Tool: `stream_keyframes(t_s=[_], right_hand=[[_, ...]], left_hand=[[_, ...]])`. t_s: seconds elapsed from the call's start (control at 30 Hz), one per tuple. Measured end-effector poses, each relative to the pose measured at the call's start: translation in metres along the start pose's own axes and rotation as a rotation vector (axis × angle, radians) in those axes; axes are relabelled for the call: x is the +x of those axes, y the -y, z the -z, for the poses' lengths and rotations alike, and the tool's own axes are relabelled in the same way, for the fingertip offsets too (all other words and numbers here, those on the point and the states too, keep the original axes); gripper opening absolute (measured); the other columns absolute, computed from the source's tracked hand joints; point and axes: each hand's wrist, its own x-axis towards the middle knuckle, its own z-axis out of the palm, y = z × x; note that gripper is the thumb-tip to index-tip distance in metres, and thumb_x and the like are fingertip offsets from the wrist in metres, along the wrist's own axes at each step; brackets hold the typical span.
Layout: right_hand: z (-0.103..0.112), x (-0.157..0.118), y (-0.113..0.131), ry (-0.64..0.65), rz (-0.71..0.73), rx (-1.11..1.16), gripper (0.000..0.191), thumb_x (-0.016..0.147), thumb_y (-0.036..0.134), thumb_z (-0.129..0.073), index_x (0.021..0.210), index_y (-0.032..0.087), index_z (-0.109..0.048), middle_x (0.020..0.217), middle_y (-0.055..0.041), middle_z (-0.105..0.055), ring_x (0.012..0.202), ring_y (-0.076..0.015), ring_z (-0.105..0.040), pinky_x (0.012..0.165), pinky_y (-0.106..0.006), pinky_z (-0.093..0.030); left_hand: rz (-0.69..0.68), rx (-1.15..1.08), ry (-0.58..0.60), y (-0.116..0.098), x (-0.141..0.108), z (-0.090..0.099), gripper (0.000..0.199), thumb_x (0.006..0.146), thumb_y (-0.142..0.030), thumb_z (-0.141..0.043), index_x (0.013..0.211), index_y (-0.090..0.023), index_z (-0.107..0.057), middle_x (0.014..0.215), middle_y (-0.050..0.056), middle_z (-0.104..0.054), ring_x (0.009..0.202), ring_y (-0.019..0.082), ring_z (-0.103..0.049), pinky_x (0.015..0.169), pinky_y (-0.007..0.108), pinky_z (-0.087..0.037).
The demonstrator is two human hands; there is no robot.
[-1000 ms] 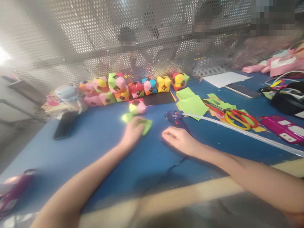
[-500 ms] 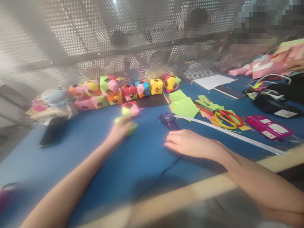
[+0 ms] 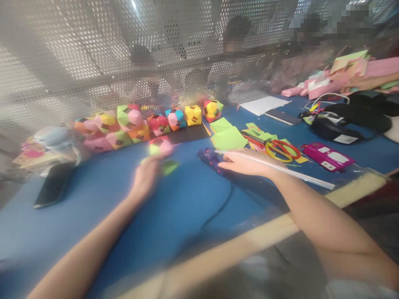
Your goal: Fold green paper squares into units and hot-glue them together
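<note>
My left hand (image 3: 146,176) is blurred over the blue table, its fingers partly hidden. A green folded paper piece (image 3: 170,167) sits at its fingertips; whether the hand grips it I cannot tell. Just beyond is a pink-and-green paper ball (image 3: 160,146). My right hand (image 3: 241,162) is beside a dark blue glue gun (image 3: 210,159), fingers stretched toward its body and slightly apart. A long, clear glue stick (image 3: 299,173) runs from the gun across the back of this hand. The gun's cord trails toward the front edge.
Several colourful paper balls (image 3: 131,117) line the back by a perforated metal panel (image 3: 93,50). Green paper sheets (image 3: 229,138), scissors (image 3: 282,150), a purple power strip (image 3: 327,157) and a phone (image 3: 283,116) lie right. Another phone (image 3: 54,182) lies left. People sit beyond the panel.
The view has shifted, so the table things appear further left. My right hand has moved forward to the glue gun and under the glue stick. My left hand has drawn slightly left of the green piece.
</note>
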Motion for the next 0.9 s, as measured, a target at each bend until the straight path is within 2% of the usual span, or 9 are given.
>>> stream_keyframes(t_s=[0.13,0.2,0.3,0.37,0.47,0.57,0.67,0.77,0.9], right_hand=[[-0.017,0.012,-0.001,-0.053,0.127,0.137,0.028,0.088,0.04,-0.045,0.1,0.02,-0.06,0.096,-0.006,-0.067,0.081,-0.0205,-0.063,0.065,-0.025,-0.044],[-0.023,0.016,-0.001,-0.071,0.152,0.185,0.028,0.089,0.037,-0.045,0.104,0.019,-0.059,0.099,-0.0073,-0.067,0.085,-0.0204,-0.063,0.073,-0.026,-0.045],[-0.024,0.018,0.0,-0.084,0.163,0.199,0.028,0.089,0.037,-0.046,0.101,0.017,-0.061,0.096,-0.0084,-0.067,0.09,-0.0214,-0.062,0.082,-0.027,-0.045],[-0.022,0.016,0.001,-0.097,0.177,0.182,0.027,0.088,0.036,-0.047,0.099,0.016,-0.062,0.094,-0.0086,-0.068,0.092,-0.022,-0.062,0.085,-0.028,-0.044],[-0.02,0.014,0.002,-0.121,0.183,0.148,0.028,0.088,0.037,-0.046,0.095,0.016,-0.063,0.092,-0.009,-0.068,0.092,-0.0228,-0.062,0.087,-0.029,-0.044],[-0.021,0.012,0.001,-0.143,0.192,0.132,0.029,0.089,0.039,-0.045,0.093,0.016,-0.063,0.09,-0.0089,-0.068,0.092,-0.0234,-0.062,0.088,-0.03,-0.044],[-0.023,0.013,0.0,-0.147,0.203,0.123,0.03,0.089,0.04,-0.044,0.09,0.016,-0.063,0.087,-0.0084,-0.068,0.09,-0.0231,-0.062,0.087,-0.03,-0.044],[-0.023,0.013,0.0,-0.144,0.217,0.143,0.028,0.089,0.039,-0.045,0.091,0.017,-0.062,0.088,-0.0079,-0.068,0.091,-0.0228,-0.062,0.088,-0.029,-0.044],[-0.022,0.013,0.001,-0.134,0.208,0.154,0.027,0.089,0.037,-0.046,0.097,0.017,-0.062,0.093,-0.0082,-0.068,0.095,-0.0233,-0.061,0.09,-0.03,-0.043]], left_hand=[[0.041,0.023,-0.125,0.009,0.01,0.006,0.03,0.083,-0.039,-0.043,0.088,-0.016,-0.063,0.077,0.005,-0.063,0.067,0.016,-0.061,0.059,0.029,-0.052],[0.019,0.061,-0.195,0.013,0.018,0.014,0.028,0.081,-0.036,-0.045,0.089,-0.016,-0.063,0.073,0.003,-0.063,0.063,0.015,-0.061,0.059,0.028,-0.051],[0.002,0.19,-0.266,0.021,0.031,0.032,0.027,0.076,-0.03,-0.048,0.092,-0.015,-0.065,0.077,0.005,-0.067,0.068,0.016,-0.063,0.065,0.029,-0.052],[0.034,0.304,-0.227,0.027,0.036,0.042,0.026,0.072,-0.028,-0.051,0.09,-0.014,-0.065,0.081,0.007,-0.068,0.076,0.019,-0.064,0.071,0.032,-0.052],[0.054,0.359,-0.185,0.035,0.037,0.045,0.037,0.068,-0.029,-0.057,0.101,-0.014,-0.063,0.101,0.011,-0.067,0.095,0.024,-0.062,0.081,0.037,-0.05],[-0.018,0.41,-0.034,0.039,0.033,0.04,0.051,0.065,-0.032,-0.062,0.114,-0.017,-0.058,0.117,0.012,-0.061,0.107,0.026,-0.057,0.089,0.039,-0.046],[-0.084,0.461,0.084,0.036,0.03,0.037,0.045,0.065,-0.034,-0.063,0.108,-0.02,-0.062,0.114,0.009,-0.063,0.106,0.026,-0.057,0.094,0.039,-0.042],[-0.029,0.419,0.014,0.031,0.033,0.042,0.042,0.067,-0.04,-0.062,0.104,-0.019,-0.064,0.101,0.008,-0.067,0.096,0.025,-0.061,0.087,0.039,-0.046],[0.155,0.043,-0.088,0.021,0.039,0.057,0.044,0.064,-0.043,-0.068,0.098,-0.015,-0.065,0.085,0.007,-0.068,0.074,0.019,-0.063,0.067,0.032,-0.05]])
